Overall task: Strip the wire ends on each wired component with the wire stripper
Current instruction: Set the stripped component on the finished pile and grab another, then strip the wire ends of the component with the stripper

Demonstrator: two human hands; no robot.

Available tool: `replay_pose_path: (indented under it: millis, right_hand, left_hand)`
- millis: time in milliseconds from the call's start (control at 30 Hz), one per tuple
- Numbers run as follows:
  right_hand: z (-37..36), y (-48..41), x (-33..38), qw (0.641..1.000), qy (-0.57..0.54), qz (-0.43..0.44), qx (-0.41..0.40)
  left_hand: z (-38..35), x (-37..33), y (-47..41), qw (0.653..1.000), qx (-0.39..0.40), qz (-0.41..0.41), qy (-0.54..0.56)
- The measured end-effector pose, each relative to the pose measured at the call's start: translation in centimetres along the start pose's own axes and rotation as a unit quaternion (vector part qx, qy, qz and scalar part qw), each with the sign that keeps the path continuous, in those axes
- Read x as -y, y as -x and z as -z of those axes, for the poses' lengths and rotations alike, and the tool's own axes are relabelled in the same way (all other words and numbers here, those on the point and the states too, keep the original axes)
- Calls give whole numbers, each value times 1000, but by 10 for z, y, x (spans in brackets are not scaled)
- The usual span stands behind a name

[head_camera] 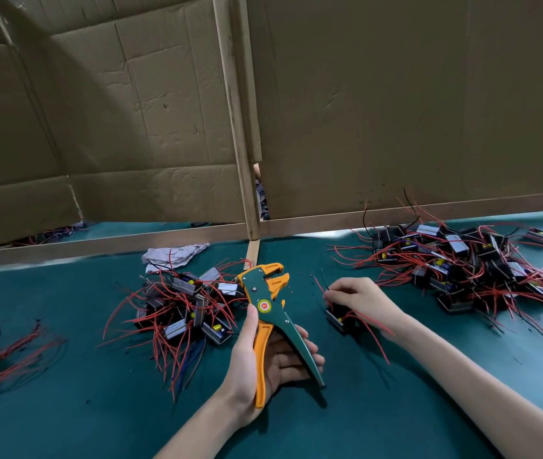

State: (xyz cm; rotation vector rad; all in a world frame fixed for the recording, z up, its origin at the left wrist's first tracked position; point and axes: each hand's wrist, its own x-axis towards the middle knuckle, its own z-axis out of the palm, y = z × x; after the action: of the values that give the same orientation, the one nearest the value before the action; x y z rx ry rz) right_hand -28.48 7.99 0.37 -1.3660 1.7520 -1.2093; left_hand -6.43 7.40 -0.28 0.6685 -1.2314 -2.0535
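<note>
My left hand [263,362] grips the green and orange wire stripper [265,306] by its handles, jaws pointing up and standing apart. My right hand [359,298] pinches the thin wires of a black wired component [339,321] that lies on the green mat just right of the stripper. A pile of wired components [180,313] with red leads lies left of the stripper. A larger pile of wired components [462,263] sits at the right rear.
The green mat [98,409] covers the table. Cardboard panels [396,111] wall off the back, with a wooden post [240,144] between them. A crumpled cloth [172,255] lies behind the left pile. Loose red wire bundles [5,352] lie at the far left.
</note>
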Motion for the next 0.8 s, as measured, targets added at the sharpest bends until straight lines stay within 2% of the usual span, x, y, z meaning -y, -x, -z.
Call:
replay_pose_path:
  millis: [100,267,567,667,800]
  right_hand:
    - [6,7,3,989,-140,13,41]
    - [18,28,10,965,-242,19,104]
    - [19,47,29,908,-371,-11,193]
    - [16,50,29,888,-415,-41,193]
    - [13,51,30,879,-423,-52,214]
  left_hand:
    - [1,0,0,1000,4,1,-5]
    - [2,-1,1,999,34,20,-1]
    - [4,-4,5,985,139,92,-32]
    - [6,-2,4,982,156,101,-45]
    - [7,0,4,980,154,112,-51]
